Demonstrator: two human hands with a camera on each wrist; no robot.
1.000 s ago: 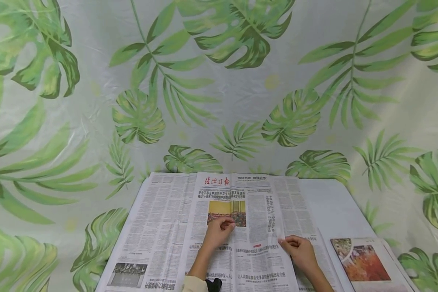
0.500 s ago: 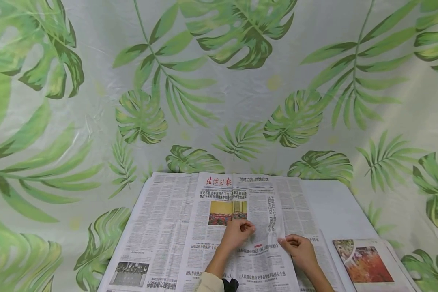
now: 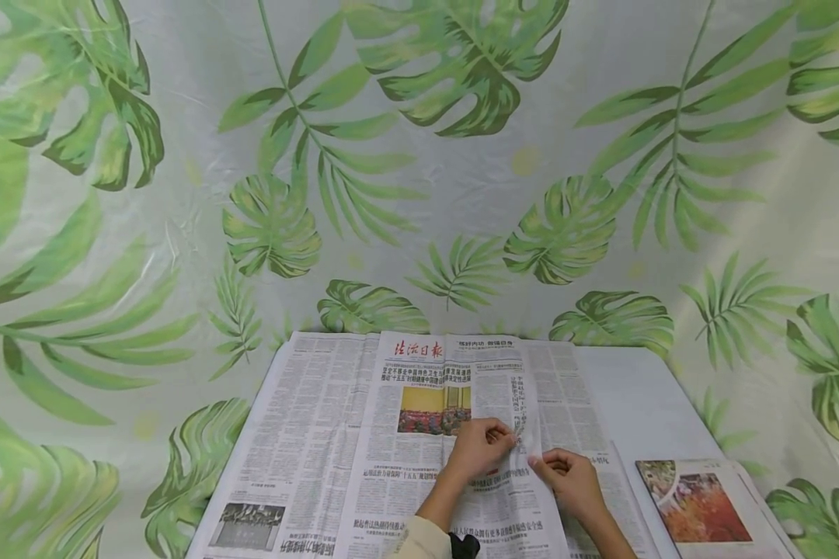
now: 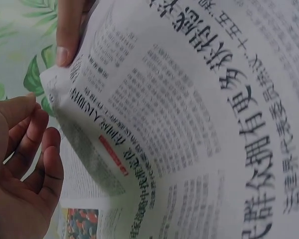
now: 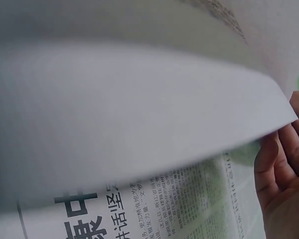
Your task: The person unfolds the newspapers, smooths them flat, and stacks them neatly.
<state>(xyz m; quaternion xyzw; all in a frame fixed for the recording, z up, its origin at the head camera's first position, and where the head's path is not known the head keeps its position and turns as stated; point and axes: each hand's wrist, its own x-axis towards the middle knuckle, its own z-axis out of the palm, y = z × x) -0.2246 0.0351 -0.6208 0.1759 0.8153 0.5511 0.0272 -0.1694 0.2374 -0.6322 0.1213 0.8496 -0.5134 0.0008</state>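
A newspaper with a red masthead lies spread on the table, its right edge lifted and curving. At that edge my right hand pinches the sheet between thumb and fingers; in the right wrist view the right hand has the thumb above the paper and fingers below. My left hand is over the right half of the page, left of the right hand. In the left wrist view the left hand has loosely curled fingers beside the raised paper edge, with nothing visibly held.
Under the top newspaper lie other newspaper sheets on the white table. A magazine with a red-orange picture rests at the front right. Behind the table hangs a leaf-patterned sheet.
My left hand has moved right across the page, from over the colour photo to near the right hand. The right hand has stayed at the paper's edge.
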